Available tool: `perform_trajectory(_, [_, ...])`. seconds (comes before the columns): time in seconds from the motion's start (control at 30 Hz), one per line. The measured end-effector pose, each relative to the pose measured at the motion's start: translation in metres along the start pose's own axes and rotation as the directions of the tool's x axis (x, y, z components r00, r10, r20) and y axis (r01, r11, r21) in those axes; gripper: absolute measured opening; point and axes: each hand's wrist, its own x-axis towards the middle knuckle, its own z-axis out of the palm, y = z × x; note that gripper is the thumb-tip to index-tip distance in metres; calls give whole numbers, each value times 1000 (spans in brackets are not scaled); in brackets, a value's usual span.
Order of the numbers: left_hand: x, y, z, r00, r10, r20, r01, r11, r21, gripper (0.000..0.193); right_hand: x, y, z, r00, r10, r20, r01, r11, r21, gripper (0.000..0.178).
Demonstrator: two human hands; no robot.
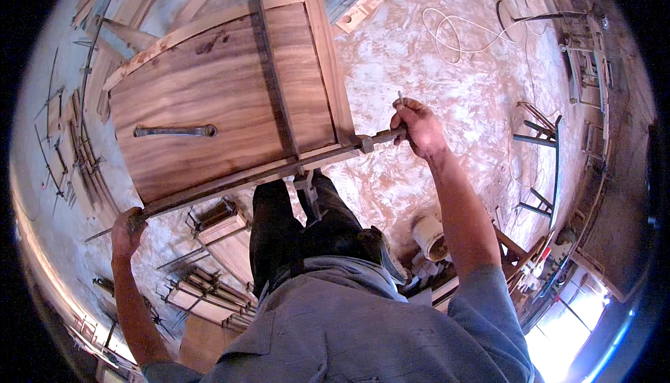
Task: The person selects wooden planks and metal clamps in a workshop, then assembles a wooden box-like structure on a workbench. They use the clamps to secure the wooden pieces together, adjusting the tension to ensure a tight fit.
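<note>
A framed wooden panel [209,97] lies in front of me, reddish-brown with a paler frame. Along its near edge runs a long metal bar clamp [241,178]. My left hand [128,234] is closed round the clamp's left end, near the panel's corner. Out past the right corner, my right hand [421,130] grips the screw end of this clamp, its small cross handle showing at the fingertips. A second bar clamp [271,69] crosses the panel from far to near, its near end jutting toward my legs. On the panel's left part rests a dark wrench [174,131].
Boards [136,10] lie beyond the panel. More bar clamps [82,149] and wood strips are on the floor at left. A white bucket [428,236] stands right of my legs. A pale cable [460,38] loops across the floor, and a dark metal frame [555,167] lies farther right.
</note>
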Motion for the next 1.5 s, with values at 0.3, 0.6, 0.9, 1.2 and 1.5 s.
perform_trajectory(0.3, [0,5,3,992,114,-49,-108,988,111,39,-64,-23,-24,921,-369,126,388,836,-387,25])
perform_trajectory(0.6, [-1,-4,8,997,21,-76,-20,1000,18,38,-70,-69,80,929,-259,265,288,56,-956,48])
perform_trajectory(0.9, [4,13,0,990,136,-45,-129,983,134,36,-45,-54,73,945,-8,328,323,205,-924,54])
perform_trajectory(1.2, [-2,31,-13,984,130,-118,-107,977,186,34,-32,-40,60,884,-59,464,464,234,-854,44])
perform_trajectory(1.5, [-4,23,-11,978,178,-109,-153,967,203,40,-34,-47,68,898,-82,432,429,377,-821,35])
